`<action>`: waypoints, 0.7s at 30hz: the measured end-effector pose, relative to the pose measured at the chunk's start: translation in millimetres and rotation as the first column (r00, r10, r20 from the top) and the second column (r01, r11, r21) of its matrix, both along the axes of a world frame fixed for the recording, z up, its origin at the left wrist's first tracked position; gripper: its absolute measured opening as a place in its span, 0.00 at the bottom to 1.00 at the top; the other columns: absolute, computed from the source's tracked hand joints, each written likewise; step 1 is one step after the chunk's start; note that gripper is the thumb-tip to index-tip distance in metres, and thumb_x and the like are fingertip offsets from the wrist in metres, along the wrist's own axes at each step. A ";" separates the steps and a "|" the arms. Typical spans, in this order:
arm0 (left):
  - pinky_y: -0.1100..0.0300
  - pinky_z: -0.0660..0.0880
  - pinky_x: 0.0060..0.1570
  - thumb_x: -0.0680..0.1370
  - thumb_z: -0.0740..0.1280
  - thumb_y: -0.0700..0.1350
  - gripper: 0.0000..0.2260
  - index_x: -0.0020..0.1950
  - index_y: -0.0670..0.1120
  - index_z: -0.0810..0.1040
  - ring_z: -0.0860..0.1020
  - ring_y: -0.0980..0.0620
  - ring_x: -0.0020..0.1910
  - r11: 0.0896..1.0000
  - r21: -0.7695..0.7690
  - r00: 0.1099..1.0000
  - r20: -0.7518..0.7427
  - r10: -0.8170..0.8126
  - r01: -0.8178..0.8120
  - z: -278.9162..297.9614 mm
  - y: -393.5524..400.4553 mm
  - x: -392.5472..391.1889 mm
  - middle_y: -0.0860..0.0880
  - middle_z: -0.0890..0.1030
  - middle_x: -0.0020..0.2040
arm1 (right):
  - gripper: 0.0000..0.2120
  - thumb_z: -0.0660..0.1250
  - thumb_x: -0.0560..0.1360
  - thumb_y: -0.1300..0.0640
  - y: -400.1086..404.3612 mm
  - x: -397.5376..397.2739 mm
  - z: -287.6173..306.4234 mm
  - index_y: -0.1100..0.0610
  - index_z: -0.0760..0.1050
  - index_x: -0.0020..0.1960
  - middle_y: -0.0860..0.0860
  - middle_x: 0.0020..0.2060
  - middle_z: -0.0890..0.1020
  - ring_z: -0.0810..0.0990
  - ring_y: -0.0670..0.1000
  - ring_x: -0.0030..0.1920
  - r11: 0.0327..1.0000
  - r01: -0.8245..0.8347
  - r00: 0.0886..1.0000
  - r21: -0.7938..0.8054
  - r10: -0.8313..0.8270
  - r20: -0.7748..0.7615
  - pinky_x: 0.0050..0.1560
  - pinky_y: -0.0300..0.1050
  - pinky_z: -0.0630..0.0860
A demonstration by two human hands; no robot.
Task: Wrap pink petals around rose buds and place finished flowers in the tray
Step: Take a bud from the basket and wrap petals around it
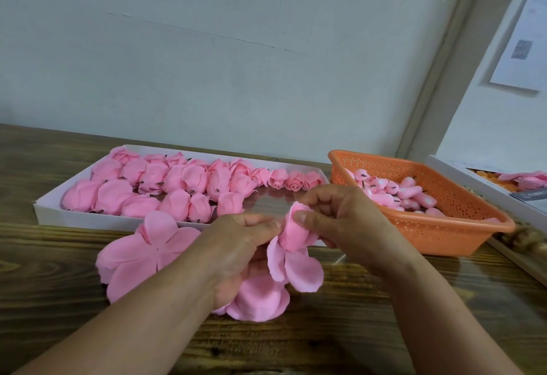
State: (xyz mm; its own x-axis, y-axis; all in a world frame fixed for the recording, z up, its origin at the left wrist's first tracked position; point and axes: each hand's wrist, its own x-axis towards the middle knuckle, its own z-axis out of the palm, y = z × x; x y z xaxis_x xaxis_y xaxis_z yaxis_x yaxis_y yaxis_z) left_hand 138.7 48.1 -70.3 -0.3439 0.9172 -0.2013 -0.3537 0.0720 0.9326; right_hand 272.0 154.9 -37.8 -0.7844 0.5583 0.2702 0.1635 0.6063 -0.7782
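Over on the left, the white tray (41, 211) sits at the back of the wooden tabletop (355, 330), mostly filled with finished pink flowers (154, 185). In front of it lies a loose stack of flat petal sheets (142, 253), each cut into rounded lobes. The left hand (236, 244) has its fingers curled, pinching the flower being wrapped (296, 238) from its left side, with more petals hanging below the palm. That flower is held above the tabletop between both hands, just in front of the tray's right end. The right hand (334, 211) pinches a petal against the bud with thumb and fingers closed on it. The petals look feather-light, soft and easily creased or torn, so I'd judge a gentle hold near the base safest, not at the thin edges. Farthest right, an orange basket (444, 235) holds the bare rose buds (402, 191).
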 end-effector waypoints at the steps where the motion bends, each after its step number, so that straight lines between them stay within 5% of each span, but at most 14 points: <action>1: 0.60 0.77 0.29 0.76 0.68 0.41 0.07 0.47 0.38 0.83 0.82 0.48 0.32 1.000 -0.001 1.000 -0.002 0.001 -0.001 0.0 0.1 0.0 0.39 0.84 0.39 | 0.04 0.69 0.74 0.57 -0.2 0.1 0.1 0.57 0.80 0.42 0.63 0.30 0.76 0.70 0.48 0.27 1.000 0.009 1.000 0.001 -0.009 0.007 0.27 0.37 0.67; 5: 0.59 0.78 0.30 0.76 0.68 0.41 0.07 0.44 0.39 0.84 0.82 0.48 0.33 1.000 -0.003 1.000 -0.019 0.007 -0.007 -0.4 0.1 0.4 0.39 0.84 0.40 | 0.04 0.70 0.74 0.58 -3.1 0.4 2.1 0.57 0.79 0.42 0.52 0.22 0.75 0.70 0.46 0.21 0.998 0.054 0.998 -0.041 -0.053 0.013 0.21 0.36 0.66; 11: 0.55 0.80 0.39 0.67 0.71 0.45 0.09 0.40 0.40 0.85 0.82 0.46 0.37 0.999 0.039 0.999 -0.037 0.026 -0.025 -0.6 -0.4 0.7 0.39 0.85 0.41 | 0.04 0.71 0.73 0.59 -12.7 -6.3 0.7 0.59 0.80 0.40 0.49 0.21 0.77 0.71 0.43 0.20 0.990 0.138 0.989 -0.016 -0.138 -0.050 0.21 0.35 0.69; 16: 0.53 0.80 0.44 0.63 0.72 0.45 0.11 0.41 0.41 0.86 0.82 0.45 0.40 0.998 0.060 0.999 -0.037 0.026 -0.023 0.9 -1.2 -0.4 0.38 0.85 0.44 | 0.05 0.72 0.72 0.60 -17.9 -10.6 0.5 0.59 0.79 0.38 0.53 0.23 0.77 0.70 0.44 0.20 0.984 0.177 0.979 0.007 -0.175 -0.102 0.22 0.37 0.69; 21: 0.47 0.78 0.53 0.69 0.72 0.43 0.10 0.46 0.39 0.85 0.82 0.39 0.48 0.999 0.031 0.996 -0.087 0.035 -0.033 2.9 -1.2 -2.8 0.37 0.84 0.46 | 0.06 0.69 0.73 0.64 -19.3 -9.9 1.9 0.64 0.77 0.38 0.57 0.25 0.79 0.73 0.49 0.21 0.973 0.080 0.984 -0.215 -0.112 -0.141 0.23 0.40 0.70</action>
State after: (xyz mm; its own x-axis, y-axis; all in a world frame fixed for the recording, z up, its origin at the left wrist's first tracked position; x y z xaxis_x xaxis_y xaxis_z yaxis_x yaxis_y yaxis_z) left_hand 136.0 46.8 -67.3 -0.3899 0.9099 -0.1420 -0.2727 0.0332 0.9615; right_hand 262.1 135.6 -35.8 -0.6834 0.6851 0.2520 0.0838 0.4165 -0.9053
